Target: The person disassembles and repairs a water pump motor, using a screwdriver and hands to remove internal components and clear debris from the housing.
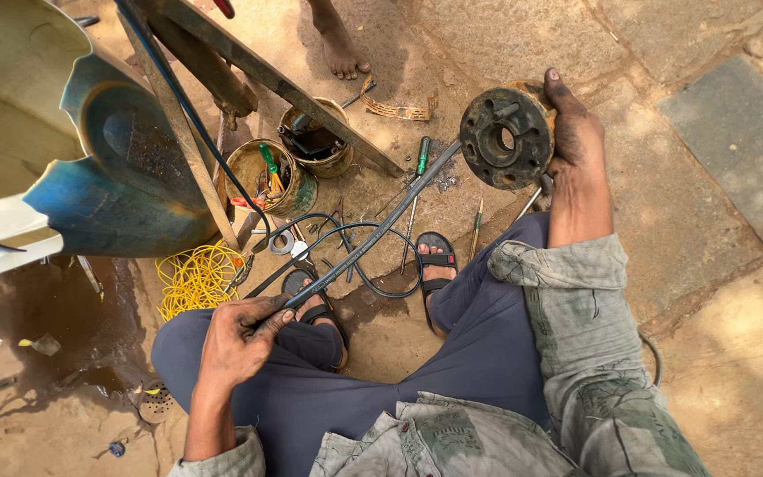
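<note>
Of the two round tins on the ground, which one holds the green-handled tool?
The nearer, left tin, beside the blue drum; the farther tin lies partly under the metal bar.

Left hand [240, 340] clenched; right hand [576, 132] outstretched, gripping.

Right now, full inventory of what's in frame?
Metal flange disc: one, rusty dark, at the right hand.
Long rod: one, grey, runs from the left hand to the disc.
Tins: two, rusty, holding tools, centre ground.
Yellow wire coil: one, on the ground at left.
Black cable: one loop, by the sandals.
Blue drum: one, cut open, upper left.
Bare foot: another person's, top.
Left hand: grips the rod.
Right hand: holds the disc.
</note>
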